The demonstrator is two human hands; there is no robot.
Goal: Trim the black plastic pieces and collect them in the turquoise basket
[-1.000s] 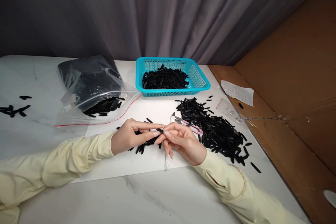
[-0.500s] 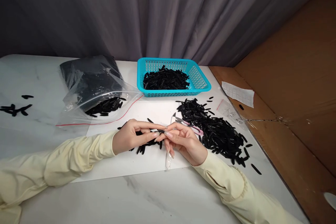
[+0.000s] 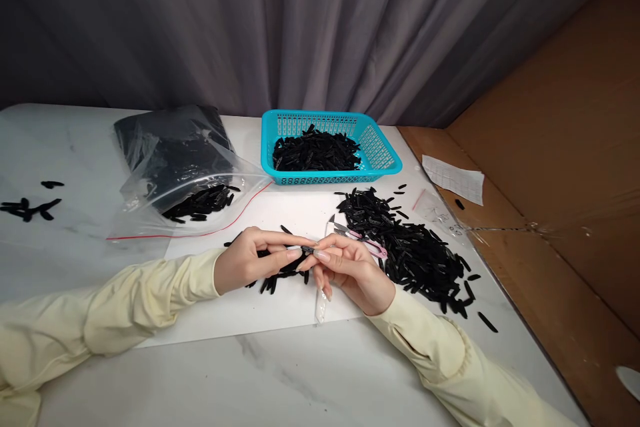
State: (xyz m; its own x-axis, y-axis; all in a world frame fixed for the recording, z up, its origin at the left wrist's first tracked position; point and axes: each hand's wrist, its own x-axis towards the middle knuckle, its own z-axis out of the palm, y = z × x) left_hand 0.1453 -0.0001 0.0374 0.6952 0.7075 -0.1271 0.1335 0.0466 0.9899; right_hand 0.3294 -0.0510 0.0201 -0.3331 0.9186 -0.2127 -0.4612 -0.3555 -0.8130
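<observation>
My left hand [image 3: 250, 259] and my right hand [image 3: 353, 270] meet over a white sheet [image 3: 280, 213] on the table. Between their fingertips they pinch one small black strip [image 3: 307, 249]. My right hand also grips pink-handled snips [image 3: 357, 235], whose blades point left and up. A clear narrow piece [image 3: 321, 307] lies under my right fingers. A small heap of black strips [image 3: 280, 275] rests below my left fingers. To the right spreads a large pile of black strips [image 3: 415, 253].
A turquoise basket [image 3: 387, 163] with black strips stands at the back. A clear zip bag [image 3: 175, 173] of strips lies back left. A few loose strips [image 3: 30, 207] sit far left. Cardboard [image 3: 550, 167] and a paper slip [image 3: 453, 177] border the right.
The small black strip has shifted slightly between my fingertips. Both hands stay in nearly the same place.
</observation>
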